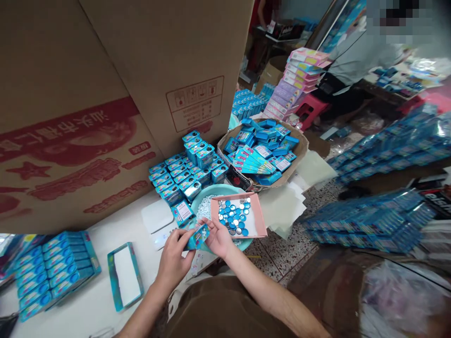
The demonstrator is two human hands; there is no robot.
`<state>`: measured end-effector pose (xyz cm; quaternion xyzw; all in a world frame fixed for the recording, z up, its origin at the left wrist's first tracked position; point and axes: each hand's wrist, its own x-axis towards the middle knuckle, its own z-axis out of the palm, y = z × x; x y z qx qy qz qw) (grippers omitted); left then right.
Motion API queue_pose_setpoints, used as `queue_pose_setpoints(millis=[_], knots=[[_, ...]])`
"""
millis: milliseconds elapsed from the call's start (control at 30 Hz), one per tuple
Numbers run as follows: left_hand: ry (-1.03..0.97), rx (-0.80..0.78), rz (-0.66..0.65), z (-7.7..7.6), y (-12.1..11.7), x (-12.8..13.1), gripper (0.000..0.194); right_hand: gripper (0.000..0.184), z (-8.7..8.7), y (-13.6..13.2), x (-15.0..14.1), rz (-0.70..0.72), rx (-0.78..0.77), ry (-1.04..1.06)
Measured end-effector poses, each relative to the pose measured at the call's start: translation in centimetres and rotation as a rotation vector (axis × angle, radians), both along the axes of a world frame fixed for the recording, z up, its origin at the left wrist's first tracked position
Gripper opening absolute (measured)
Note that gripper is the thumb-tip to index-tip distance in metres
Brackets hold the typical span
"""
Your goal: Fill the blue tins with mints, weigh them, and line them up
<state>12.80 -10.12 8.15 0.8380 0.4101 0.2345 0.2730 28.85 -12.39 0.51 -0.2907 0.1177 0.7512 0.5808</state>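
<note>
My left hand (176, 256) grips a small blue tin (198, 238), tilted toward my other hand. Palm up beside the tin's open end is my right hand (219, 238), its fingers loosely spread; whether small pellets lie on them I cannot make out. Just beyond both hands stands a turquoise basin (186, 191) with small white pellets (207, 207) in it. A shallow pink box (259, 212) rests on the basin, holding many round blue and silver caps (234, 218). Left of the basin, blue tins with round holes (181, 176) stand in rows, some stacked on top.
A cut-down carton (299, 150) holds loose blue tins. A large cardboard box (116, 94) walls off the back left. On the white table lie an empty blue tray (136, 267), a filled tray (58, 272) and a white scale (157, 217). Another person (359, 61) is at right.
</note>
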Motion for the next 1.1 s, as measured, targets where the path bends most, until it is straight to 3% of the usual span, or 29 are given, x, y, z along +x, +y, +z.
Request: queue_pose_setpoints(millis=[400, 500, 567, 733, 800, 933, 1100], knots=[[-0.066, -0.035, 0.014, -1.1, -0.4, 0.8, 0.041, 0.027, 0.2, -0.3, 0.9, -0.069, -0.062, 0.016], [-0.138, -0.068, 0.093, -1.5, -0.6, 0.5, 0.033, 0.027, -0.3, -0.5, 1.1, -0.073, -0.093, 0.036], [-0.186, -0.086, 0.237, -2.1, -0.5, -0.4, 0.032, 0.024, -0.9, -0.7, 1.4, -0.067, -0.132, 0.010], [-0.274, -0.237, 0.787, -5.5, 2.5, -5.3, 0.052, 0.022, -2.7, -1.7, 2.2, -0.061, -0.308, -0.228], [-0.301, -0.249, 0.920, -7.4, 4.6, -7.6, 0.056, 0.023, -3.0, -2.2, 2.5, -0.079, -0.361, -0.287], [-0.256, -0.264, 0.949, -11.2, 8.8, -10.6, 0.051, 0.021, -3.0, -2.9, 3.1, -0.099, -0.426, -0.374], [-0.210, -0.318, 0.961, -15.0, 12.2, -10.9, 0.049, 0.013, -2.8, -3.5, 3.2, -0.095, -0.455, -0.424]])
